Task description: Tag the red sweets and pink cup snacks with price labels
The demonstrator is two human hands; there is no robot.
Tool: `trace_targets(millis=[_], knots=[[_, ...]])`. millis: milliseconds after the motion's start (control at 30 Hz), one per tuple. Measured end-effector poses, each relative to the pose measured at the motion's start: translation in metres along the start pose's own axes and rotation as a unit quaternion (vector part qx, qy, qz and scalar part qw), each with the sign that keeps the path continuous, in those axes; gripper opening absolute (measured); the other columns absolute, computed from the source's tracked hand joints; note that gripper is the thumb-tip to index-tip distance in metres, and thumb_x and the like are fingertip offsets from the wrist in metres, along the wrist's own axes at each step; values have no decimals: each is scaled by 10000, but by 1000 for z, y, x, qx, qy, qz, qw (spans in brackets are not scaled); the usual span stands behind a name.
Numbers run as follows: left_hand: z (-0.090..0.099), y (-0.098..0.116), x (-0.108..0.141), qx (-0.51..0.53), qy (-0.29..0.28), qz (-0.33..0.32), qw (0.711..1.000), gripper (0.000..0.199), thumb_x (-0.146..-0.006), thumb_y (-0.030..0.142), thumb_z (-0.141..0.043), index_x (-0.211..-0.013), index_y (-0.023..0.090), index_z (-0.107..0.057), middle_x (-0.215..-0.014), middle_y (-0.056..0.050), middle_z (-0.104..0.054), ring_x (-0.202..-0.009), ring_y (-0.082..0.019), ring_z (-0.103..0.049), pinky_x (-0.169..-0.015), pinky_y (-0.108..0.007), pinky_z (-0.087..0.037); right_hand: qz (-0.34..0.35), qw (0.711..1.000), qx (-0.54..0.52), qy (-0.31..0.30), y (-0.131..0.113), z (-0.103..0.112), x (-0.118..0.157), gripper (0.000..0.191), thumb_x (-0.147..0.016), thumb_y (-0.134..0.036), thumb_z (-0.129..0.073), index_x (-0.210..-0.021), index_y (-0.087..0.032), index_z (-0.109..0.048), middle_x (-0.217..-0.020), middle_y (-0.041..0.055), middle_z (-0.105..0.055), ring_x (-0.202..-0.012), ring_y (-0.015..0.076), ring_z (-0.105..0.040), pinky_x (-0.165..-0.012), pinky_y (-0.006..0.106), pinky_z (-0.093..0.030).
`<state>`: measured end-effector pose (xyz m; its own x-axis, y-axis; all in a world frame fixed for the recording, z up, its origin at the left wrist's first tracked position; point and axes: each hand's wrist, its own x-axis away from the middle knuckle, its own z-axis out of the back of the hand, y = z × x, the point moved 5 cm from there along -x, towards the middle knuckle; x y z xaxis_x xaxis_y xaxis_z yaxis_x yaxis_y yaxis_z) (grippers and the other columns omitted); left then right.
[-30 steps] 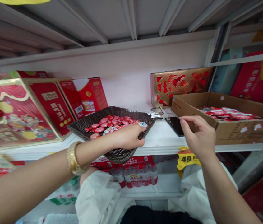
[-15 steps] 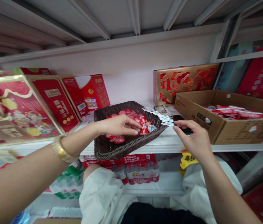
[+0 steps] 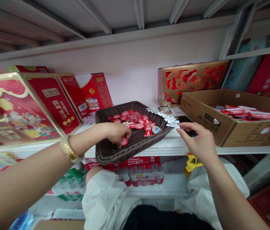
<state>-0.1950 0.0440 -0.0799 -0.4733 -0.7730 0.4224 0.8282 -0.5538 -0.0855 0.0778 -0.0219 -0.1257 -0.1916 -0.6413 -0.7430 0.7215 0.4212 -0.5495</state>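
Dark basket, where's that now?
Head view, centre: the basket juts over the front of the white shelf, left of the cardboard box, the left hand inside it.

The person wears a gold bracelet, white legwear, dark clothing.

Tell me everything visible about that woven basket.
The basket is dark brown, open at the top, with woven, wicker-like walls. It sits askew on the white shelf, its near edge apparently overhanging the front. Red packets lie inside, with the left hand among them. White strips line its right rim; whether the right hand beside them touches it is unclear.
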Motion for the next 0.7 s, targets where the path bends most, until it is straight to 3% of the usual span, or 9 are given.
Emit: trace_targets(millis=[67,200,300,433,567,700], knots=[[2,0,-1,16,10,-2,1000,248,-599,186,-684,-841,207,-636,-659,23,-634,-567,-127,-526,-513,-206,-341,-2,1000,7,8,0,-1,-1,235,-801,-420,-644,-890,-222,-733,-822,51,-721,-719,203,-638,-739,365,-485],[17,9,-2,65,60,-53,995,234,-658,243,-634,-881,173,-635,-755,-3,-654,-637,-125,-549,-558,-206,-366,-16,999,12,29,0,-3,-1,239,-800,-433,-637,-843,-224,-743,-797,56,-731,-712,217,-655,-724,373,-488],[33,25,-2,134,119,-119,977,302,-720,284,-581,-976,141,-653,-781,-6,-640,-637,-110,-524,-587,-215,-369,-26,999,5,34,0,-4,-1,236,-794,-430,-646,-831,-220,-746,-800,61,-737,-708,224,-661,-717,377,-495],[49,44,-9,224,168,-155,947,353,-749,358,-597,-1009,135,-684,-759,-3,-635,-607,-94,-476,-592,-230,-356,-22,999,-4,45,-6,-2,-3,221,-798,-416,-651,-837,-221,-746,-812,58,-744,-709,222,-669,-717,373,-510],[53,58,-19,297,174,-164,925,411,-669,376,-714,-1000,132,-710,-786,-17,-673,-635,-106,-507,-601,-240,-377,-2,996,-20,81,-22,8,-4,212,-809,-407,-652,-857,-221,-742,-833,54,-746,-734,213,-669,-725,360,-522],[49,63,-24,372,180,-183,892,518,-549,271,-808,-1042,146,-715,-913,-38,-720,-755,-140,-587,-693,-262,-449,-6,992,-70,104,-36,18,-2,184,-808,-377,-664,-863,-216,-733,-810,42,-735,-677,183,-639,-650,323,-521]])
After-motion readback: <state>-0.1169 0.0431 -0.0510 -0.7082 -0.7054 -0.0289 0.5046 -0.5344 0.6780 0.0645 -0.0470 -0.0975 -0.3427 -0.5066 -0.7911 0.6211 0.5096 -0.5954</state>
